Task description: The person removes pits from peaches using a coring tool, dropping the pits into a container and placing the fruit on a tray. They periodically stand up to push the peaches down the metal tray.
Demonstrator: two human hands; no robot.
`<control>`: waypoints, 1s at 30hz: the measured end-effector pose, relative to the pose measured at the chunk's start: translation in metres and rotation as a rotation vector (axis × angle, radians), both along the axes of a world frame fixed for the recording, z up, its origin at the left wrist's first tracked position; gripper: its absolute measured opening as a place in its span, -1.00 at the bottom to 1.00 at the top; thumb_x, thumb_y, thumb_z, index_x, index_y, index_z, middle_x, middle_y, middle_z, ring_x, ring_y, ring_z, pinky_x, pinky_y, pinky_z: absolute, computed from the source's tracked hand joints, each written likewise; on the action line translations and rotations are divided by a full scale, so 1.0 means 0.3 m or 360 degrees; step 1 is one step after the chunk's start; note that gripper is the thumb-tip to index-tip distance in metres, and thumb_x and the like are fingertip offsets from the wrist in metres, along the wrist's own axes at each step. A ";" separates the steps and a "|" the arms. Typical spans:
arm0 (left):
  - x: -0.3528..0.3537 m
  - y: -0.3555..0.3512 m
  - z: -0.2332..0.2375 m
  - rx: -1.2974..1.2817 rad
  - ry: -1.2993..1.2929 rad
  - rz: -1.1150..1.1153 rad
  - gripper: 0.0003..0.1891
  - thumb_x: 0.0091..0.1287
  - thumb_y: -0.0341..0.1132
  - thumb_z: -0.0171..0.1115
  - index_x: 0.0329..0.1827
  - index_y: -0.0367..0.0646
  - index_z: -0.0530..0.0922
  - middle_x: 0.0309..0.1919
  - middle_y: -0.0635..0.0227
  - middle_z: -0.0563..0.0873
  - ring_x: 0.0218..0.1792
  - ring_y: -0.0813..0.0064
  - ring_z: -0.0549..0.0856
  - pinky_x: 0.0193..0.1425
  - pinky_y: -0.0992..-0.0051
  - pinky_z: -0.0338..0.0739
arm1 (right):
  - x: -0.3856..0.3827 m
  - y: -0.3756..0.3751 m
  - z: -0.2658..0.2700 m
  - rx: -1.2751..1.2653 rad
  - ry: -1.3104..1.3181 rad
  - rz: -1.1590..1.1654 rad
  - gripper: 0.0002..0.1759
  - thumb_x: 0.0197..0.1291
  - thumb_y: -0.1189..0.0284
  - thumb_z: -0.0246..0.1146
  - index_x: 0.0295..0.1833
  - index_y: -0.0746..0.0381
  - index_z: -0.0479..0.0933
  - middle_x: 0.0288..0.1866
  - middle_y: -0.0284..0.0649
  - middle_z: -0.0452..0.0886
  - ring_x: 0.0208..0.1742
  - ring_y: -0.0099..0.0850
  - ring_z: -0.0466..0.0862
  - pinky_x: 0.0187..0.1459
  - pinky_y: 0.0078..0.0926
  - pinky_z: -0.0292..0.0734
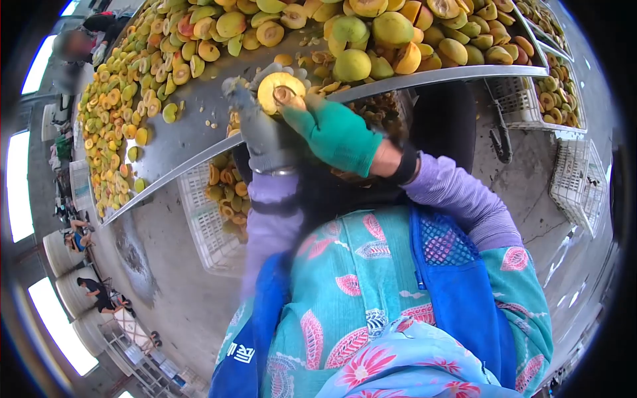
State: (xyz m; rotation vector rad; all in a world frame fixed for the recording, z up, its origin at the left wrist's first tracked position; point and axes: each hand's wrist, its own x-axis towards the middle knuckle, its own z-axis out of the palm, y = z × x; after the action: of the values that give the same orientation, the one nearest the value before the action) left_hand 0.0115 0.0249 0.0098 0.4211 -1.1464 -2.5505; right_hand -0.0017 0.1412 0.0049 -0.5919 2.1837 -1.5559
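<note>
My left hand (pixel 262 126), in a grey glove, holds a halved yellow fruit (pixel 279 89) cut side up at the edge of the metal table (pixel 186 142). My right hand (pixel 335 132), in a green glove, presses its fingertips into the middle of the half, at the brown stone. Whether the right hand also holds a small tool is hidden by the fingers. Both hands are just over the table's rim, above my lap.
Heaps of whole and halved yellow-green fruit (pixel 371 40) cover the long metal table. White plastic crates (pixel 212 219) with cut halves stand on the floor below; more crates (pixel 577 179) stand at the right. Other people (pixel 96 292) work at the far left.
</note>
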 end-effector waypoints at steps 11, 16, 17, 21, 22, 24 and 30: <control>0.034 0.001 -0.020 -0.0744 -0.0045 0.0098 -0.41 0.46 0.15 -0.08 0.04 -0.31 0.51 -0.19 0.14 0.65 -0.19 0.26 0.66 -0.06 0.36 0.62 | 0.045 0.027 0.063 -0.0003 -0.0118 -0.0054 -0.45 0.39 0.01 0.01 0.00 0.35 0.45 -0.27 0.18 0.62 -0.18 0.13 0.62 -0.15 -0.03 0.50; 0.022 -0.039 -0.024 -0.1323 0.0066 -0.0009 -0.47 0.50 0.04 -0.07 -0.03 -0.36 0.55 -0.26 0.10 0.67 -0.26 0.32 0.68 -0.13 0.42 0.63 | 0.036 0.025 -0.008 -0.0216 -0.0098 0.0042 -0.45 0.39 0.02 0.01 0.05 0.36 0.43 -0.32 0.16 0.62 -0.26 0.11 0.63 -0.22 -0.05 0.51; 0.018 -0.037 -0.008 -0.1155 -0.0013 -0.0043 -0.60 0.44 -0.10 0.01 -0.08 -0.33 0.57 -0.27 0.16 0.69 -0.29 0.40 0.68 -0.17 0.46 0.62 | 0.029 0.010 -0.034 -0.0328 -0.0132 0.0069 -0.45 0.39 0.02 0.00 0.04 0.36 0.43 -0.37 0.13 0.62 -0.33 0.07 0.64 -0.29 -0.07 0.53; -0.050 -0.038 0.067 -0.1180 -0.0034 -0.0205 -0.84 0.34 -0.34 0.19 -0.18 -0.24 0.65 -0.33 0.30 0.72 -0.36 0.59 0.68 -0.29 0.57 0.59 | 0.046 -0.018 -0.003 -0.0646 -0.0605 -0.0042 -0.49 0.39 0.00 -0.03 -0.14 0.29 0.46 -0.60 -0.11 0.52 -0.68 -0.24 0.56 -0.68 -0.30 0.45; -0.070 -0.044 0.076 -0.1354 0.0026 -0.0247 -0.84 0.34 -0.32 0.20 -0.19 -0.22 0.66 -0.34 0.31 0.72 -0.37 0.61 0.68 -0.30 0.57 0.58 | 0.035 -0.006 0.010 -0.0697 -0.0773 -0.0024 -0.50 0.39 0.00 -0.04 -0.20 0.26 0.44 -0.62 -0.17 0.48 -0.72 -0.33 0.51 -0.73 -0.38 0.39; -0.118 -0.090 0.136 -0.1741 -0.0024 -0.0821 -0.79 0.39 -0.27 0.17 -0.20 -0.24 0.66 -0.36 0.32 0.70 -0.36 0.55 0.67 -0.27 0.56 0.58 | 0.024 0.001 0.028 -0.0811 -0.1135 0.0022 -0.51 0.39 -0.02 -0.06 -0.31 0.21 0.40 -0.66 -0.29 0.40 -0.79 -0.50 0.41 -0.83 -0.55 0.27; -0.149 -0.067 0.127 -0.0567 -0.0197 -0.1085 -0.65 0.47 -0.10 0.04 -0.06 -0.24 0.57 -0.27 0.30 0.66 -0.35 0.46 0.65 -0.21 0.53 0.57 | 0.031 0.007 0.073 -0.1847 -0.2021 0.0513 -0.54 0.40 -0.12 -0.06 -0.25 0.04 0.43 -0.62 -0.53 0.27 -0.70 -0.61 0.23 -0.65 -0.59 0.14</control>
State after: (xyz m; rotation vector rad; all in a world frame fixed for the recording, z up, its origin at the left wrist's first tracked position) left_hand -0.0333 0.0049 0.0480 0.1030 -2.0312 -2.7777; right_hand 0.0076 0.1434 0.0266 -0.0866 0.1853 -2.0113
